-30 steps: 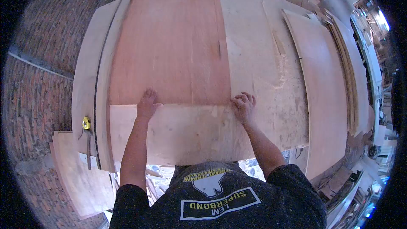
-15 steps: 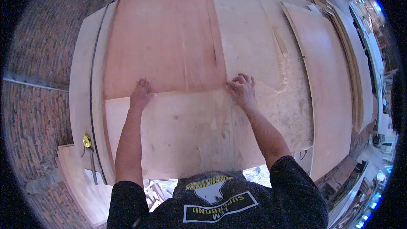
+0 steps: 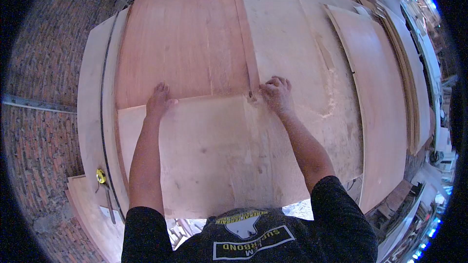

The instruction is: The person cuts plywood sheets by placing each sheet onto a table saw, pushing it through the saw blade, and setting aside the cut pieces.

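Observation:
A reddish plywood sheet (image 3: 180,39) lies over a paler board (image 3: 204,156), its near edge running between my hands. My left hand (image 3: 159,101) rests on that edge near the sheet's left side, fingers stretched forward and thumb out to the right. At the near right corner, my right hand (image 3: 277,95) has its fingers curled and pressed together beside the end of a narrow reddish strip (image 3: 243,24). What lies between those fingertips is hidden. A small dark mark (image 3: 251,95) shows just left of them.
On the left are a yellow tape measure (image 3: 101,176) and a brick wall (image 3: 44,156). A pale sheet (image 3: 282,24) with sawdust (image 3: 327,109) lies to the right, beside a separate panel (image 3: 378,83) and stacked boards (image 3: 409,92).
Both hands and the reddish sheet's near edge have shifted slightly away from me. The near right corner now sits a little left of my right hand, and the dark mark has become visible there.

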Action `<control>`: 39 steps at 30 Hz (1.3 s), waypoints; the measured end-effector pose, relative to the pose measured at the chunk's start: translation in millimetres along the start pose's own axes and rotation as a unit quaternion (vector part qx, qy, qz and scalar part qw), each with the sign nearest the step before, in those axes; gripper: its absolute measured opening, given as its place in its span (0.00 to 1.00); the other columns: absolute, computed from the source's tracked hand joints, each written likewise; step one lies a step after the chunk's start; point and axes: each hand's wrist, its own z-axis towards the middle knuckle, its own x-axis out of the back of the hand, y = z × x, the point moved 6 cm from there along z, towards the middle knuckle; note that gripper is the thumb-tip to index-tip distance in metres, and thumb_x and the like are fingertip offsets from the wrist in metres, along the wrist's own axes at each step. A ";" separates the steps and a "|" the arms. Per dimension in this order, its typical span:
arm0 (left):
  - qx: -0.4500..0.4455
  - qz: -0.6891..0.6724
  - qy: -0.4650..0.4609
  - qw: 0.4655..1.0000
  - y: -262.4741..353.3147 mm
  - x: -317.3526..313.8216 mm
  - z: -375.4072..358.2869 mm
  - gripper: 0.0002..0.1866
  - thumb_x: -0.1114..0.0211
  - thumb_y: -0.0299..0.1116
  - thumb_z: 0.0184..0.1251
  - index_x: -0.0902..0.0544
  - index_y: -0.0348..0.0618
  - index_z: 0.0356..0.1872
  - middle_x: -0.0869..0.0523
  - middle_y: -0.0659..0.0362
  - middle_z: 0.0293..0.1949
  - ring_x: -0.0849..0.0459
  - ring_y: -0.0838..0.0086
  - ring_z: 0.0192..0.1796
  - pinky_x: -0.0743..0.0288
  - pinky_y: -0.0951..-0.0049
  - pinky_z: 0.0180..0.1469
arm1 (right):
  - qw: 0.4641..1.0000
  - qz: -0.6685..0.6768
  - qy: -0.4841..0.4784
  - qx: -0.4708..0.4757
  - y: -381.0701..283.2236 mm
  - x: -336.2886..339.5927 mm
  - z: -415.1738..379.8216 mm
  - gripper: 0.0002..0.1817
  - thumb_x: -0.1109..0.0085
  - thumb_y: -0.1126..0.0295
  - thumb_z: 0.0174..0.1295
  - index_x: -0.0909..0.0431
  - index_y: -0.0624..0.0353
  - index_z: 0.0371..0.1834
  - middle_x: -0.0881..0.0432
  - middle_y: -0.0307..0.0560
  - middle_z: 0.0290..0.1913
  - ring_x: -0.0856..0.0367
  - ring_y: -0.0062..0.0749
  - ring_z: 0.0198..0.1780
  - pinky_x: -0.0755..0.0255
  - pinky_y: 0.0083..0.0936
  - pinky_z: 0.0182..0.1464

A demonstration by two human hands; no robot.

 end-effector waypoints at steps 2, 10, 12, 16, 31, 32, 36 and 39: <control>0.002 -0.008 0.002 1.000 3.8 8.8 6.7 0.43 0.27 0.54 0.56 0.28 0.43 0.71 0.37 0.50 0.77 0.41 0.61 0.79 0.42 0.62 0.77 | 1.000 -0.001 0.008 0.000 2.5 -2.9 5.7 0.11 0.34 0.57 0.59 0.11 0.39 0.44 0.17 0.35 0.48 0.28 0.39 0.65 0.43 0.52 0.70; -0.033 -0.012 -0.037 0.999 -2.3 21.3 86.8 0.42 0.26 0.51 0.56 0.28 0.40 0.70 0.36 0.51 0.76 0.43 0.64 0.80 0.44 0.64 0.78 | 0.996 -0.032 0.067 -0.043 50.0 -0.4 28.6 0.10 0.31 0.59 0.57 0.10 0.42 0.42 0.16 0.35 0.46 0.27 0.39 0.64 0.46 0.48 0.70; -0.006 -0.035 -0.051 0.998 -0.9 32.1 103.0 0.42 0.27 0.51 0.57 0.28 0.39 0.70 0.36 0.51 0.76 0.43 0.64 0.80 0.45 0.64 0.79 | 0.995 -0.038 0.076 -0.059 65.9 1.4 34.8 0.10 0.31 0.59 0.56 0.10 0.42 0.41 0.16 0.35 0.45 0.27 0.38 0.63 0.46 0.48 0.70; 0.003 -0.030 -0.038 0.999 -5.8 37.0 137.2 0.42 0.28 0.51 0.59 0.30 0.39 0.71 0.36 0.51 0.76 0.43 0.65 0.80 0.47 0.64 0.79 | 0.989 -0.054 0.095 -0.097 90.4 0.9 46.1 0.10 0.30 0.59 0.55 0.10 0.42 0.41 0.16 0.35 0.45 0.26 0.38 0.62 0.46 0.49 0.69; -0.030 0.144 0.129 0.981 21.4 127.9 125.3 0.48 0.21 0.48 0.49 0.33 0.47 0.73 0.35 0.52 0.76 0.41 0.56 0.79 0.43 0.46 0.76 | 0.961 0.104 0.037 -0.254 111.9 -12.1 122.6 0.24 0.30 0.54 0.56 0.15 0.51 0.55 0.16 0.52 0.48 0.19 0.48 0.53 0.25 0.42 0.56; -0.038 0.151 0.170 0.973 11.9 133.2 131.3 0.44 0.23 0.45 0.52 0.31 0.47 0.72 0.32 0.52 0.74 0.37 0.56 0.76 0.40 0.48 0.73 | 0.962 0.096 0.018 -0.256 112.1 -17.6 129.0 0.25 0.29 0.53 0.55 0.15 0.51 0.54 0.16 0.53 0.47 0.19 0.48 0.51 0.24 0.42 0.54; -0.034 0.185 0.241 0.952 -22.0 178.8 165.9 0.30 0.32 0.34 0.60 0.25 0.47 0.65 0.21 0.52 0.64 0.22 0.55 0.63 0.26 0.53 0.62 | 0.965 0.064 -0.004 -0.256 114.7 -25.8 140.9 0.25 0.28 0.54 0.51 0.14 0.54 0.50 0.15 0.56 0.43 0.17 0.51 0.46 0.22 0.41 0.50; -0.063 0.200 0.243 0.947 -9.2 232.7 177.9 0.23 0.35 0.29 0.60 0.20 0.46 0.59 0.15 0.51 0.54 0.15 0.53 0.53 0.21 0.53 0.54 | 0.960 0.072 0.043 -0.267 117.9 -3.2 130.4 0.21 0.29 0.56 0.50 0.13 0.57 0.43 0.15 0.57 0.41 0.17 0.52 0.46 0.21 0.41 0.50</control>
